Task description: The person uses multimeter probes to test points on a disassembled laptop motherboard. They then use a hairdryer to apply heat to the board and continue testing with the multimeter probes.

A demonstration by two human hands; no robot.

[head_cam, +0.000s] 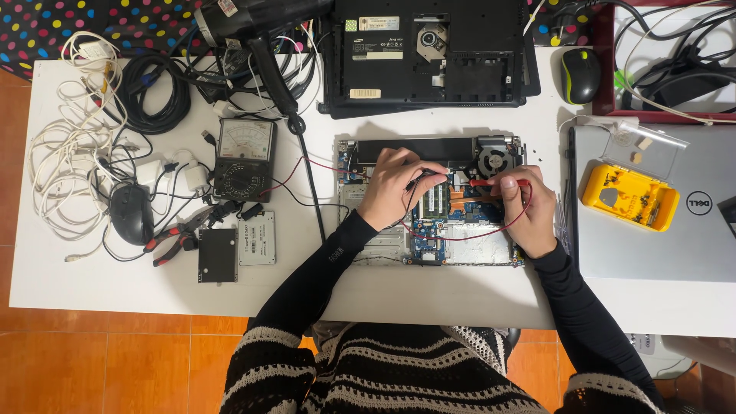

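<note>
An opened laptop base [429, 201] with its blue circuit board, copper heat pipe and fan [491, 160] exposed lies on the white table [92, 276]. My left hand [392, 186] grips a black test probe, its tip on the board's middle. My right hand [523, 205] grips a red test probe [484, 183] pointed left at the board. Red and black leads [295, 175] run left to an analogue multimeter [244, 159].
A removed laptop bottom cover [429, 54] lies behind. A closed silver laptop [652, 230] with a yellow screw box [630, 196] sits right, a mouse [580, 75] behind it. Left: cable coils [153, 92], another mouse [132, 214], pliers [178, 236], two drives [236, 250], a heat gun [253, 31].
</note>
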